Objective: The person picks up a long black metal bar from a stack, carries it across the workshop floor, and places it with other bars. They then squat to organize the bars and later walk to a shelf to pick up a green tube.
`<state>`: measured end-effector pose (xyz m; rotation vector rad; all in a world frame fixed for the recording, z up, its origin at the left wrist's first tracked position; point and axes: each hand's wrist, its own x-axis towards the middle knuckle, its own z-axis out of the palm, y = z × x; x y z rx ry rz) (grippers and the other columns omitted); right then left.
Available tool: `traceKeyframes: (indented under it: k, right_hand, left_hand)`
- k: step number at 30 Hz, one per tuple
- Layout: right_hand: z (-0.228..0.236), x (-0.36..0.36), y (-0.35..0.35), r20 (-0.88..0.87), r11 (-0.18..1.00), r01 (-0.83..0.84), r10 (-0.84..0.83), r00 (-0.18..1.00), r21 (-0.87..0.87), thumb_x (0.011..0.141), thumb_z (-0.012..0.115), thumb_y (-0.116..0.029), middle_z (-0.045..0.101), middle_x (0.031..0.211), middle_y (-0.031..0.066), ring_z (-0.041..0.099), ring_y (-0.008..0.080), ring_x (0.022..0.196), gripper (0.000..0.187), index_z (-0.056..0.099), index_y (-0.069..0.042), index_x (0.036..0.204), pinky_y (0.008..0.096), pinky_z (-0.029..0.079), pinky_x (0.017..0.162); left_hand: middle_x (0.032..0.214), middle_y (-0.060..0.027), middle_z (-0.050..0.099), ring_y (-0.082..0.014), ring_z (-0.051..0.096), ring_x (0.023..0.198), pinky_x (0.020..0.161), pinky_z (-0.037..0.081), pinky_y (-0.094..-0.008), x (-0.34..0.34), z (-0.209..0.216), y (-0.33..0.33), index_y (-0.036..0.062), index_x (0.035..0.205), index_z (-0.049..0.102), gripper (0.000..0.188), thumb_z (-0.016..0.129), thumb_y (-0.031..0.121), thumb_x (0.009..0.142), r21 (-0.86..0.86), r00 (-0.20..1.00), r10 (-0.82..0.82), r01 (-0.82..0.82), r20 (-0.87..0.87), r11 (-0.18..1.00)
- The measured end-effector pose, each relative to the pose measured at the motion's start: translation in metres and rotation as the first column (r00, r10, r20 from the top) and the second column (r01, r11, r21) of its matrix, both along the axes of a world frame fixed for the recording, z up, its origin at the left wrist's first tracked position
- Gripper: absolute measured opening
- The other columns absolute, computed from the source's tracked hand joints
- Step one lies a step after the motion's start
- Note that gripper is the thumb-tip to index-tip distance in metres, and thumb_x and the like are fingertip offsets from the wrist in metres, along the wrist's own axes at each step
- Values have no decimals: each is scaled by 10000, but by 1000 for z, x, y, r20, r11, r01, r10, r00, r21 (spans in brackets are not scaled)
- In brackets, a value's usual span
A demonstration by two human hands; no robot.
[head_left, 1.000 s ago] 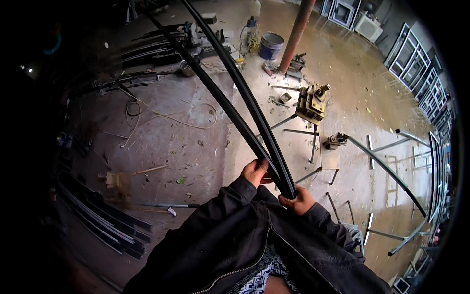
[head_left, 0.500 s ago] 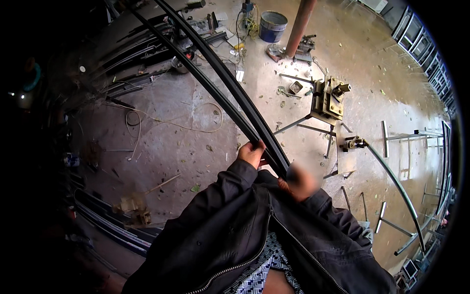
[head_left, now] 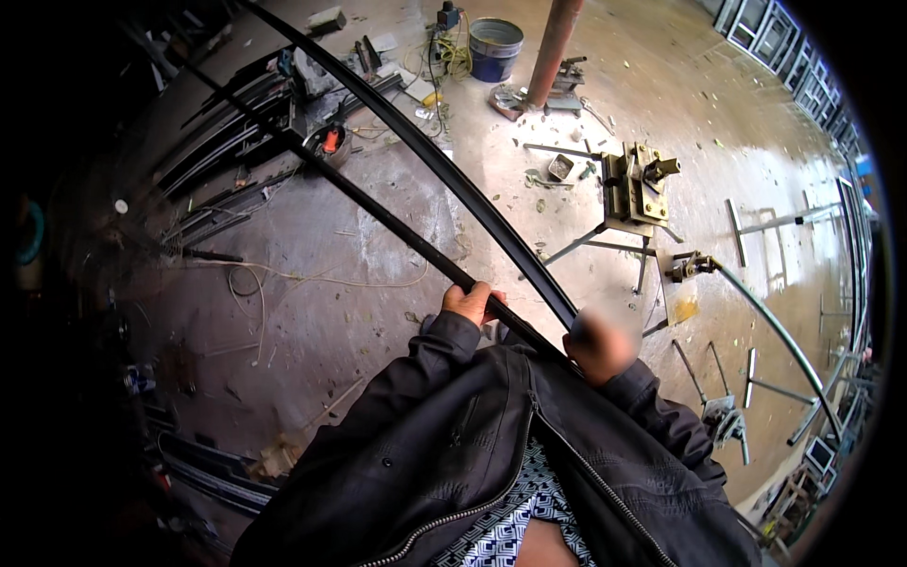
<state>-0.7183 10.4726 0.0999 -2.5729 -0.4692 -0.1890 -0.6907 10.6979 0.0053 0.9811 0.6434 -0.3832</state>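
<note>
My left hand (head_left: pixel 470 301) is closed round a long, thin dark metal bar (head_left: pixel 397 225), which slopes from the far left down towards my jacket. To its right runs a second long dark metal profile (head_left: pixel 453 175), grooved along its length. My right hand (head_left: pixel 603 350) is closed at the near end of this profile; part of the hand is blurred. The near end of the thin bar passes close under my right hand, and I cannot tell whether that hand touches it. Between the two lengths a gap widens in the middle.
A metal bending or punching device (head_left: pixel 635 194) stands on legs to the right, near a curved tube (head_left: pixel 770 317). Beyond are a bucket (head_left: pixel 495 52) and a reddish post (head_left: pixel 553 57). Metal lengths (head_left: pixel 227 132) lie at the far left; a pale cord (head_left: pixel 331 282) crosses the floor.
The two bars were close together and now lie spread apart. My left hand has moved slightly left with the thin bar, my right hand slightly right with the grooved profile. The view has shifted.
</note>
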Motion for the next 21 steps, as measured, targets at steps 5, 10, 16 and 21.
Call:
traceKeyframes:
  k: [5,10,16,21]
  right_hand:
    - [4,11,47,-202,983,5,-43,978,-186,589,698,-125,515,617,142,523,329,575,162,577,-71,683,417,420,493]
    - [-17,12,90,-233,977,111,-152,960,-181,673,692,-221,520,598,147,532,308,544,214,572,-53,618,414,432,495]
    - [-19,4,123,-228,942,44,-125,966,-333,665,691,-192,512,650,133,511,289,628,186,554,-69,690,384,429,544]
    - [-52,-4,112,-307,999,-4,-11,952,-48,755,610,-120,513,660,90,500,248,660,103,546,-73,691,336,409,542]
  left_hand:
    - [815,-136,624,-239,633,752,702,550,-373,-12,-25,59,-18,905,521,207,516,189,901,-110,998,-13,19,55,994]
    - [851,-135,614,-248,623,794,735,533,-392,-25,-33,103,47,918,482,161,531,200,911,-202,993,-6,30,117,979]
    - [871,-115,599,-234,614,817,760,523,-386,-29,-22,129,74,938,484,122,537,180,906,-272,986,-10,56,169,961]
    - [877,-117,603,-232,615,820,762,523,-387,-26,-28,134,78,942,487,120,536,182,909,-271,983,-24,74,182,960]
